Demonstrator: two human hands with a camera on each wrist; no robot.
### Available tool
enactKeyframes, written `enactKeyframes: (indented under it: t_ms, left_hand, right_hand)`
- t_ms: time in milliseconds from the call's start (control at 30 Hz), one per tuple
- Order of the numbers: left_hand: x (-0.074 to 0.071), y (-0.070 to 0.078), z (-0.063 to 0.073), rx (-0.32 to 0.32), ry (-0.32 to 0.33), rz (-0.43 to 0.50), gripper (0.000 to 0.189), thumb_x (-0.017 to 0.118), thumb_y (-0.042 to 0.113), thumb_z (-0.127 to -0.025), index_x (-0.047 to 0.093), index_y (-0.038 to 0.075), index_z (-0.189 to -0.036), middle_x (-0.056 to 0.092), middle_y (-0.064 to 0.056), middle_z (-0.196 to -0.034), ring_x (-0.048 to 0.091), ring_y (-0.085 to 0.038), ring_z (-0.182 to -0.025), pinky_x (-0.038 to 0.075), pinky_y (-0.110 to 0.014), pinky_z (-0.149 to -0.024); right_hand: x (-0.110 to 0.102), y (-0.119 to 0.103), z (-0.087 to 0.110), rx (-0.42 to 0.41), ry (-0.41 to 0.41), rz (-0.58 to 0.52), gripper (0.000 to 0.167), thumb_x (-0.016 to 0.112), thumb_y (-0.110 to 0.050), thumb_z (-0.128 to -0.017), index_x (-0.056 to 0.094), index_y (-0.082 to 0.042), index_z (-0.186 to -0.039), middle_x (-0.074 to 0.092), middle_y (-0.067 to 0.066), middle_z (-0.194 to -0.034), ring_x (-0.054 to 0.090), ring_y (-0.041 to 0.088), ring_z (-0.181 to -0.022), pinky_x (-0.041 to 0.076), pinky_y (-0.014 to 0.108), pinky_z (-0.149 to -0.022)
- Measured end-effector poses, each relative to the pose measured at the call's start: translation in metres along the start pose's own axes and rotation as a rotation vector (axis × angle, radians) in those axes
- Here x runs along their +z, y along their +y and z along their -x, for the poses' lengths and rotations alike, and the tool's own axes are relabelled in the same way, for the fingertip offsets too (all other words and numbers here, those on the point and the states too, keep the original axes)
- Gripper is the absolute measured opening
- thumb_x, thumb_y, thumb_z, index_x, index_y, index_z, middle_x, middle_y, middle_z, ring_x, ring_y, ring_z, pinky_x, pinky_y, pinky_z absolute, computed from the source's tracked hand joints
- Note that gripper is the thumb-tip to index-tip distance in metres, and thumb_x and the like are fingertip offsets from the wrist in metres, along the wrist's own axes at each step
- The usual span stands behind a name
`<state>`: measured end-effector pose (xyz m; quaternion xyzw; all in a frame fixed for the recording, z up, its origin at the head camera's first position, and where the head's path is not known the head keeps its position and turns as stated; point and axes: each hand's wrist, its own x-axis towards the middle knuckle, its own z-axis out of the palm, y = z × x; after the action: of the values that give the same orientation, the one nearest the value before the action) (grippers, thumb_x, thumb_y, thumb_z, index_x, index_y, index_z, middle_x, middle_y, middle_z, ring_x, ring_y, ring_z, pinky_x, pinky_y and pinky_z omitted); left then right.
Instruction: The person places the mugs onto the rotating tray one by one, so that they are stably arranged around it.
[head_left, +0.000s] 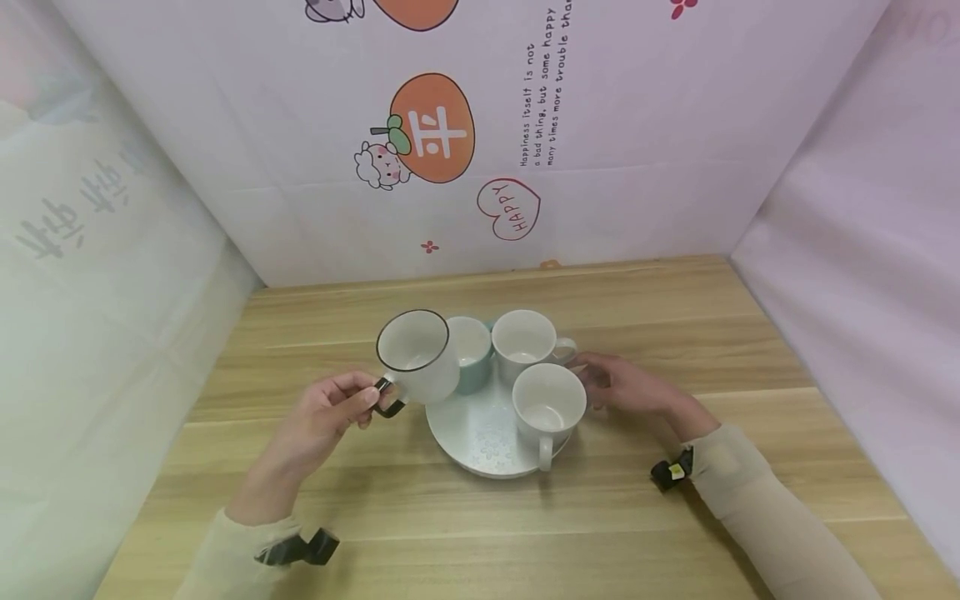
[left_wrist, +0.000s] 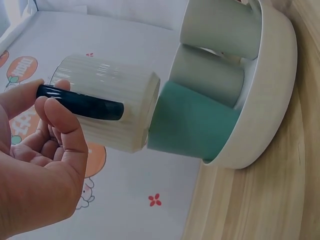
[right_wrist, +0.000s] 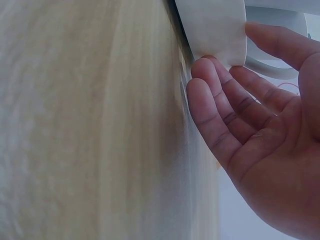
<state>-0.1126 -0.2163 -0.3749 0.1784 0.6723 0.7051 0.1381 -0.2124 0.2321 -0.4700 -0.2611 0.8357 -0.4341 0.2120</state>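
Observation:
My left hand (head_left: 330, 417) pinches the black handle (left_wrist: 80, 102) of a white ribbed mug (head_left: 431, 375) with a dark rim. The mug is tilted and overlaps the left edge of a round white tray (head_left: 487, 450) in the head view. A teal mug (left_wrist: 195, 122) stands in the tray right beside it. Two white cups, a rear one (head_left: 517, 346) and a front one (head_left: 547, 408), stand on the right of the tray. My right hand (right_wrist: 270, 115) is at the tray's right side, thumb at the rim and fingertips against the outer wall.
The tray stands on a wooden table (head_left: 480, 542). White printed cloth (head_left: 600, 150) rises behind the table and along both sides. A dark device (head_left: 300, 548) is strapped to the left sleeve, another (head_left: 671, 471) to the right.

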Motion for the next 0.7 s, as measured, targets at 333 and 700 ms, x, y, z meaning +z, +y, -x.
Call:
enactKeyframes:
  t_ms: [333,700]
  left_hand:
    - [0.012,-0.001,-0.001,0.057,-0.072,-0.040,0.018,0.051,0.001,-0.101,0.067,0.008,-0.103,0.071,0.004,-0.097,0.061,-0.006,-0.089,0.047,-0.017,-0.069]
    - [0.024,-0.003,-0.004,0.046,-0.089,-0.078,0.011,0.054,0.000,-0.098,0.065,-0.001,-0.101,0.072,0.003,-0.097,0.062,-0.006,-0.087,0.049,-0.018,-0.067]
  right_hand:
    - [0.001,0.003,0.000,0.008,0.009,-0.002,0.044,0.060,-0.001,-0.095,0.052,-0.011,-0.137,0.070,0.017,-0.112,0.067,0.023,-0.088,0.060,0.034,-0.068]
    - [0.001,0.005,0.000,0.002,0.014,0.002,0.045,0.060,0.000,-0.093,0.052,-0.012,-0.136,0.070,0.015,-0.111,0.067,0.019,-0.089,0.059,0.033,-0.068]
